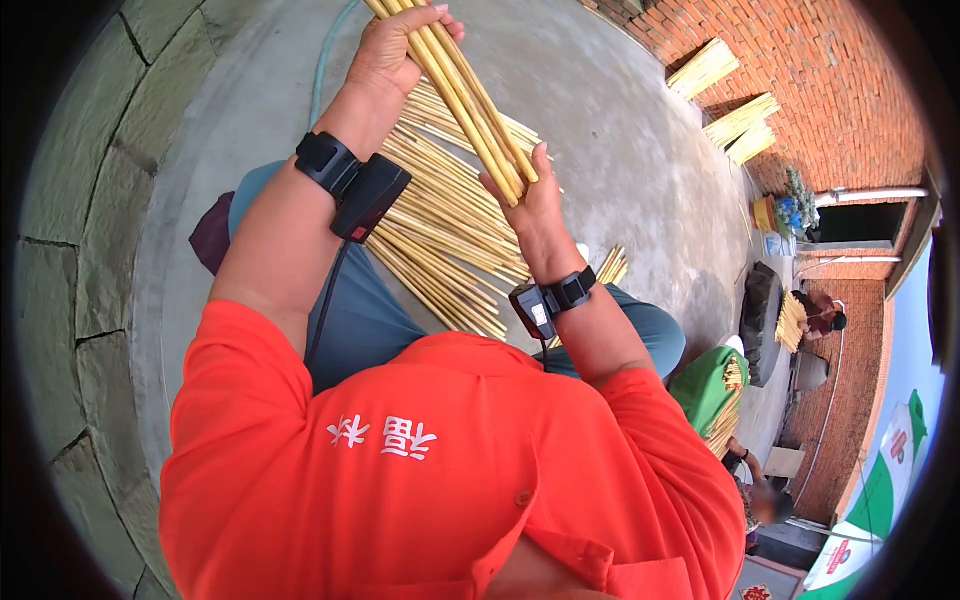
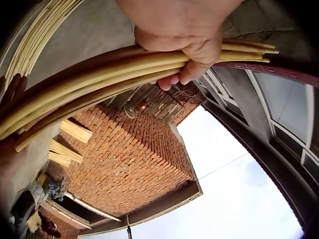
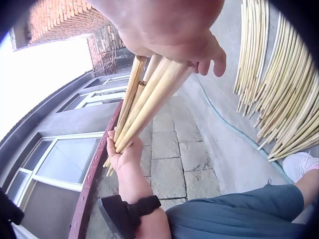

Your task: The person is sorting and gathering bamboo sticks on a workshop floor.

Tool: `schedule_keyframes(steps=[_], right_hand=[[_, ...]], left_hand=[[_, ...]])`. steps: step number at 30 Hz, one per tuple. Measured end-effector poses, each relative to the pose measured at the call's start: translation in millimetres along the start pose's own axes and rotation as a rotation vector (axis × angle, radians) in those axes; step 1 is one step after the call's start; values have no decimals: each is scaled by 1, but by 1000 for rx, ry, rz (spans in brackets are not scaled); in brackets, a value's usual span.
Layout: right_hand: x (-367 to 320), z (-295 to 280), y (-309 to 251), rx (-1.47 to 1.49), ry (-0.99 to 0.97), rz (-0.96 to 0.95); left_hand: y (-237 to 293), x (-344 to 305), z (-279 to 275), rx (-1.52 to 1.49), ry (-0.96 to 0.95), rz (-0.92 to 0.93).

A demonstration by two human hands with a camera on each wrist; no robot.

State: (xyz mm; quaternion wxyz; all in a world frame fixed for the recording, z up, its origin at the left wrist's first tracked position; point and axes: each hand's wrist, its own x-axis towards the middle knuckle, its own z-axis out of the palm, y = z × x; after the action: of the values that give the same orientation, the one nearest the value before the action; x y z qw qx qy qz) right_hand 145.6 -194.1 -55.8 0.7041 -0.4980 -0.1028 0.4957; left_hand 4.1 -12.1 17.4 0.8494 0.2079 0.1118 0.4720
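Observation:
A small bundle of pale yellow wooden sticks [image 1: 462, 90] slants across the top of the head view. My left hand [image 1: 392, 48] grips it toward its far end, thumb and fingers wrapped round, as the left wrist view also shows. At the near end, the stick ends meet the palm of my right hand [image 1: 542, 222], whose fingers are extended rather than curled round them. In the right wrist view the ends of the sticks [image 3: 149, 94] are uneven, one sitting lower than its neighbours. Below the hands, many loose sticks [image 1: 445, 225] lie fanned on the concrete.
More sticks lean in bundles [image 1: 704, 68] against a brick wall [image 1: 820, 90]. A teal hose [image 3: 219, 113] runs along the ground beside the paving. To the right, a green cover [image 1: 700, 385] bears sticks, with a person close by; another person sits farther off.

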Motion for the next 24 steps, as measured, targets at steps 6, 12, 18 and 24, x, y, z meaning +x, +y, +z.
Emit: schedule_keyframes(steps=[6,12,18,24], right_hand=[[-3,-6,-18,-192,-86,-245],[-15,-4,-31,-408,-261,-311],[-11,-7,-24,-711,-326,-362],[-10,-11,-22,-739,-247,-367]], left_hand=[[0,7,-12,-20,21,-24],[-2,34,-35,170,0,73],[-11,12,-15,69,11,-32],[4,3,-12,168,-29,-39]])
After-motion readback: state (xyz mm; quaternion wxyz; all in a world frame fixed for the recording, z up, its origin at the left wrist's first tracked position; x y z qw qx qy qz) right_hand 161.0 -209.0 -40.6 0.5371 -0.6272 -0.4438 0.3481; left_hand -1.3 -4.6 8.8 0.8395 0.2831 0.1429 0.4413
